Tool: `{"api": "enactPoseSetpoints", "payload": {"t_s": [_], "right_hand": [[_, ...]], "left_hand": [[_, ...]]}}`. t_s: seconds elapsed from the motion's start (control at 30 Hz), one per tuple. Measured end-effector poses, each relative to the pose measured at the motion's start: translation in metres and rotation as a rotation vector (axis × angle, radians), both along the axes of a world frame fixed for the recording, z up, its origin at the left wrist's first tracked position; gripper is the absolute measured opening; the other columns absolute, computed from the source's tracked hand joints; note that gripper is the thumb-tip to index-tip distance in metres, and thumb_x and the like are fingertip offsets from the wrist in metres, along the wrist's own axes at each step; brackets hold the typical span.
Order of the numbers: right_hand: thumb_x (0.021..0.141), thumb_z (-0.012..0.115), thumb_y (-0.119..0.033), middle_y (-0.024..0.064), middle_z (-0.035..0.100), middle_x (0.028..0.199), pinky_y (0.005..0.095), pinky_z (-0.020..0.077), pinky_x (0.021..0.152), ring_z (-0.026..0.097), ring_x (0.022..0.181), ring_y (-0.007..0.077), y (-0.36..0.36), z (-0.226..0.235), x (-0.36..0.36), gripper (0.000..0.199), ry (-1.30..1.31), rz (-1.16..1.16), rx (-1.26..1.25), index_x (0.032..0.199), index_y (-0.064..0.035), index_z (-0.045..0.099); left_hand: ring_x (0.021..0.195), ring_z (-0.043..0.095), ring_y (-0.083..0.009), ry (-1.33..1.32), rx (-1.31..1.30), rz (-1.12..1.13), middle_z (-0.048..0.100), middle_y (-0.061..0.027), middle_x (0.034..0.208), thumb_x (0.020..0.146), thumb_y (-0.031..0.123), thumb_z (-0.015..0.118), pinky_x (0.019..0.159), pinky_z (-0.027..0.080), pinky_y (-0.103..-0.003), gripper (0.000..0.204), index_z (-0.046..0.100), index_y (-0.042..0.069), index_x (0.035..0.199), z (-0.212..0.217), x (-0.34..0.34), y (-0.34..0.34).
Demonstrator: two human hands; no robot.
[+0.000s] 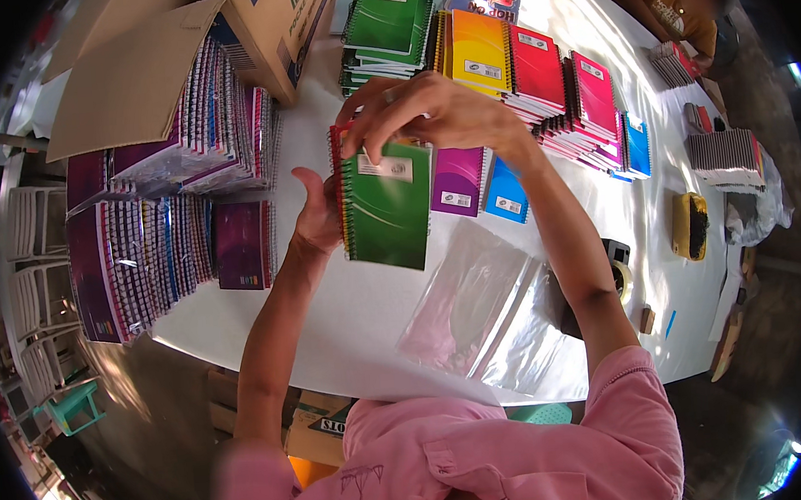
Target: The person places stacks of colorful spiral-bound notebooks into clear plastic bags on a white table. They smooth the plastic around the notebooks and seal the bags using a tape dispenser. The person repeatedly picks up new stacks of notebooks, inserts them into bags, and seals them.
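One green spiral notebook (391,215) is suspended over the white table (355,332), coil edge to the left. A red cover (337,141) shows behind its upper left corner; the count of notebooks in the set cannot be read. Right hand (442,108): fingers bent and narrowed on the notebook's top edge, one digit at the white label. Left hand (322,220): beside the coil edge, thumb raised clear of the cover; its other fingers are hidden, so their grip cannot be told.

Recommended handling: align the coils before applying pressure, since offset wire may snag. Press on the covers, not the wire. Support the lower corners, which could fan out. Maintain clearance from the purple notebook (457,179), the blue notebook (505,194) and the clear plastic bags (479,305).
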State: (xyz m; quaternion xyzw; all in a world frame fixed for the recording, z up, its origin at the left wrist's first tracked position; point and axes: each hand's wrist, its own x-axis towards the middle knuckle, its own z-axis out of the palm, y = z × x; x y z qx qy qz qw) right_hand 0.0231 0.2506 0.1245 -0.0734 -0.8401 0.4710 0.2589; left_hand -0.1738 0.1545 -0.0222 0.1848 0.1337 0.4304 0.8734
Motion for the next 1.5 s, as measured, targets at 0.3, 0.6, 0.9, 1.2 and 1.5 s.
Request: {"api": "enactPoseSetpoints", "payload": {"t_s": [0.3, 0.6, 0.9, 1.2, 1.5], "right_hand": [[0.078, 0.07, -0.021, 0.0133, 0.064, 0.115, 0.0375, 0.0456, 0.096, 0.06, 0.108, 0.0286, 0.058, -0.083, -0.013, 0.032, -0.383, -1.155, 1.07, 0.107, -0.0092, 0.066], [0.073, 0.061, 0.009, 0.0071, 0.07, 0.099, 0.0352, 0.0496, 0.084, 0.062, 0.101, 0.0251, 0.017, -0.012, 0.027, 0.029, 0.067, -0.699, 0.22, 0.094, -0.0078, 0.071], [0.075, 0.066, 0.003, 0.0058, 0.065, 0.116, 0.0372, 0.0439, 0.097, 0.054, 0.116, 0.0236, 0.004, -0.038, 0.055, 0.034, -0.131, -0.643, 0.253, 0.107, -0.0093, 0.069], [0.078, 0.063, 0.0, 0.0049, 0.067, 0.11, 0.0423, 0.0434, 0.101, 0.06, 0.111, 0.0215, 0.0, -0.064, 0.107, 0.029, -0.369, -1.144, 0.831, 0.104, -0.0116, 0.067], [0.07, 0.064, 0.005, 0.004, 0.069, 0.104, 0.0415, 0.0463, 0.098, 0.062, 0.107, 0.0192, 0.011, -0.068, 0.107, 0.029, -0.421, -1.019, 0.967, 0.094, -0.0116, 0.069]], "left_hand": [[0.108, 0.06, -0.024, 0.049, -0.286, 0.18, 0.058, -0.0137, 0.121, 0.084, 0.027, 0.068, 0.092, 0.051, -0.038, 0.058, 0.045, 0.002, 0.131, 0.024, -0.002, 0.0], [0.11, 0.059, -0.0243, -0.077, -0.401, 0.232, 0.059, -0.0127, 0.122, 0.085, 0.029, 0.069, 0.094, 0.051, -0.04, 0.055, 0.048, 0.004, 0.13, -0.003, 0.004, 0.02], [0.103, 0.062, -0.0214, -0.018, -0.166, 0.046, 0.062, -0.0095, 0.118, 0.086, 0.025, 0.064, 0.09, 0.052, -0.037, 0.048, 0.051, 0.006, 0.129, 0.001, 0.031, 0.013], [0.107, 0.061, -0.0224, 0.016, -0.317, 0.111, 0.062, -0.0099, 0.117, 0.085, 0.018, 0.068, 0.094, 0.05, -0.038, 0.046, 0.052, 0.005, 0.126, 0.002, 0.06, 0.009], [0.109, 0.059, -0.0235, 0.006, -0.299, 0.027, 0.061, -0.0101, 0.119, 0.088, 0.019, 0.065, 0.096, 0.048, -0.04, 0.044, 0.051, 0.005, 0.127, -0.016, 0.084, 0.016]]}}
